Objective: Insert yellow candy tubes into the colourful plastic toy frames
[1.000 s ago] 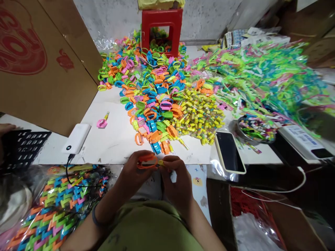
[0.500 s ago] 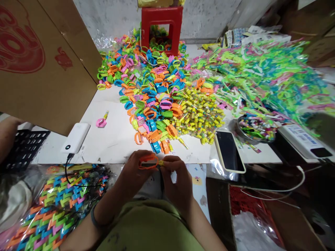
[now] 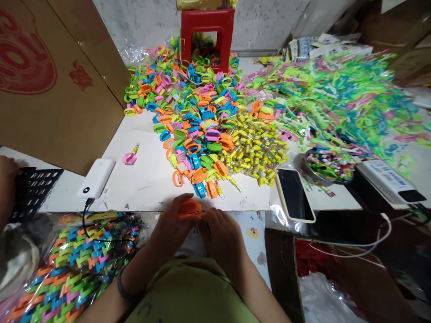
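Note:
My left hand [image 3: 173, 226] is closed round an orange toy watch band [image 3: 189, 209] just above the near edge of the white board [image 3: 144, 179]. My right hand [image 3: 220, 233] is closed against the band's right end, fingers curled; what they pinch is hidden. In front lies a big pile of coloured toy watch bands [image 3: 195, 116] and beside it a heap of small yellow candy tubes [image 3: 257, 152].
A white power bank [image 3: 96, 178] with a cable lies at left, and a phone [image 3: 295, 195] at right. A bag of packed bands [image 3: 67, 264] sits lower left. Another person's hand [image 3: 6, 179] rests on a black crate [image 3: 30, 190]. A red stool [image 3: 207, 36] stands behind.
The orange band has turned and folded in, now seen end-on between my hands. The small yellow piece at my right fingertips is no longer visible. My right hand has closed up against it.

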`<state>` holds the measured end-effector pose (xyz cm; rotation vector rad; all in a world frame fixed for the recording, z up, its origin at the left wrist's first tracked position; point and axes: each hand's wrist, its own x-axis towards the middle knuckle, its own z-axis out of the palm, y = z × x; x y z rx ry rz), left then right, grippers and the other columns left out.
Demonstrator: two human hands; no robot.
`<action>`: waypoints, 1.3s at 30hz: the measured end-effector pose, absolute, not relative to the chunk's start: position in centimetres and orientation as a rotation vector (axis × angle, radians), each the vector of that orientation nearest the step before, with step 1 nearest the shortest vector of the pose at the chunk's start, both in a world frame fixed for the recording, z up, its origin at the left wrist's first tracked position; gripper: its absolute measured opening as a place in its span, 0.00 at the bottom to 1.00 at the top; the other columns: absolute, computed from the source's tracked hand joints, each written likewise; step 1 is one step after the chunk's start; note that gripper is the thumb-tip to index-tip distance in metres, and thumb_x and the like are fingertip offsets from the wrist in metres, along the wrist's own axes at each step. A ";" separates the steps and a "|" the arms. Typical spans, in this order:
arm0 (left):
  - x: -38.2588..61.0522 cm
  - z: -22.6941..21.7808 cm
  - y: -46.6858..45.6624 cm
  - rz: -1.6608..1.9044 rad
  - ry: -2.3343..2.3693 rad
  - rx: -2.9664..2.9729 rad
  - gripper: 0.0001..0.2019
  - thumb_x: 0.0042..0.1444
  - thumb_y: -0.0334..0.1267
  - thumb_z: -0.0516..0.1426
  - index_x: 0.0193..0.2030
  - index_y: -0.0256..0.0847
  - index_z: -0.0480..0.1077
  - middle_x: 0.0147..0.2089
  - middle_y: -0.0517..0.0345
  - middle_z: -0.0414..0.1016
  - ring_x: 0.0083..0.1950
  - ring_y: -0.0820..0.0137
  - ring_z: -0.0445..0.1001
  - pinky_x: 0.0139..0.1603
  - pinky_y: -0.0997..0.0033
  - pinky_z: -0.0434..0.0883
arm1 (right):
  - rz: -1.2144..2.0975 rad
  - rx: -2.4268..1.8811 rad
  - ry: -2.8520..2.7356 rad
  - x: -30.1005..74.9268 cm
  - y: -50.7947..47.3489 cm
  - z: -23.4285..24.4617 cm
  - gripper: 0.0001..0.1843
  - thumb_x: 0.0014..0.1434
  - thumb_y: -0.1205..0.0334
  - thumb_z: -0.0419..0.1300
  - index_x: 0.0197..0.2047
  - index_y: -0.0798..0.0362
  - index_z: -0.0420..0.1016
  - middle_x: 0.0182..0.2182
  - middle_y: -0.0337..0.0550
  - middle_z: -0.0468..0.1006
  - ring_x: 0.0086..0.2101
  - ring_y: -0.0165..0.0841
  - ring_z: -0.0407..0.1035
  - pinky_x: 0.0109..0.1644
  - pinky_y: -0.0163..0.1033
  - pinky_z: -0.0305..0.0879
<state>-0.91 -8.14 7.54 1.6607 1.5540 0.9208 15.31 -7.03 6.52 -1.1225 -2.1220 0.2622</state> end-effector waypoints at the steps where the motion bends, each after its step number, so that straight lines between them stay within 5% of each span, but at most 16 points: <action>1: -0.8 7.7 -8.1 0.922 1.550 1.652 0.20 0.60 0.44 0.58 0.58 0.45 0.63 0.51 0.51 0.75 0.50 0.64 0.77 0.51 0.62 0.74 | 0.281 -1.106 -2.125 15.2 -7.1 6.4 0.09 0.67 0.66 0.51 0.33 0.51 0.65 0.26 0.42 0.72 0.27 0.36 0.67 0.30 0.40 0.63; 9: -0.8 7.6 -8.0 1.028 1.544 1.690 0.15 0.57 0.40 0.60 0.51 0.44 0.67 0.47 0.53 0.73 0.47 0.67 0.76 0.47 0.67 0.76 | 0.667 -1.031 -1.714 16.0 -7.2 6.4 0.08 0.61 0.71 0.56 0.42 0.49 0.66 0.38 0.41 0.74 0.36 0.32 0.71 0.37 0.37 0.69; 23: -0.6 7.6 -8.3 0.997 1.548 1.726 0.14 0.58 0.40 0.59 0.50 0.45 0.67 0.48 0.53 0.72 0.48 0.67 0.74 0.47 0.67 0.75 | 0.574 -1.017 -1.791 15.8 -7.1 6.2 0.07 0.63 0.71 0.53 0.41 0.49 0.65 0.40 0.44 0.75 0.39 0.34 0.72 0.39 0.39 0.69; 27: -0.5 7.7 -8.3 0.846 1.608 1.595 0.18 0.59 0.44 0.58 0.54 0.45 0.64 0.50 0.51 0.74 0.50 0.63 0.75 0.51 0.60 0.73 | 0.340 -1.151 -2.041 15.8 -6.9 6.2 0.03 0.63 0.65 0.53 0.38 0.52 0.67 0.34 0.46 0.76 0.34 0.38 0.71 0.35 0.41 0.64; 33: -1.0 7.5 -8.2 0.599 1.550 1.416 0.19 0.59 0.50 0.56 0.54 0.45 0.64 0.44 0.53 0.78 0.46 0.62 0.77 0.48 0.61 0.72 | 0.256 -1.182 -2.258 15.1 -7.3 5.1 0.12 0.63 0.66 0.51 0.27 0.51 0.66 0.20 0.39 0.70 0.21 0.33 0.62 0.27 0.40 0.49; 36: -3.3 6.9 -7.6 0.618 1.544 1.478 0.18 0.59 0.51 0.55 0.51 0.43 0.66 0.46 0.53 0.77 0.47 0.63 0.76 0.49 0.63 0.72 | 0.351 -1.230 -2.257 15.5 -6.3 4.7 0.06 0.62 0.61 0.57 0.35 0.53 0.72 0.26 0.41 0.75 0.28 0.34 0.67 0.33 0.39 0.54; 39: -7.3 6.2 -6.4 0.699 1.799 1.549 0.21 0.59 0.53 0.54 0.53 0.41 0.65 0.48 0.50 0.76 0.47 0.61 0.75 0.50 0.60 0.72 | 0.336 -1.406 -2.213 17.3 -4.0 4.4 0.13 0.62 0.61 0.57 0.51 0.52 0.72 0.39 0.47 0.78 0.39 0.39 0.69 0.40 0.41 0.58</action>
